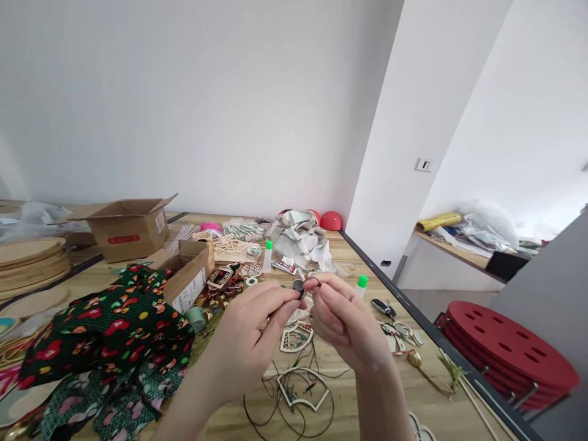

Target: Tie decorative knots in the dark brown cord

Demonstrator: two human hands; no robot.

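Note:
My left hand (250,327) is closed, its thumb and fingertips pinching a small dark round piece (298,286); its exact kind cannot be made out. Close beside it, my right hand (342,321) pinches a thin dark cord (316,280) that curves between the two hands. Below them on the table lies a fan-shaped wooden frame (303,405) with loops of dark cord (250,422) around it. A second fan-shaped piece with cut-out patterns (296,348) rests just behind, partly covered by my fingers.
Glue bottles with green caps (267,260) stand behind my hands and to the right. Floral fabric (114,331), a cardboard box (128,229) and wooden discs (32,257) crowd the left. A car key (383,307) lies right. Red stools (509,343) are stacked past the table's edge.

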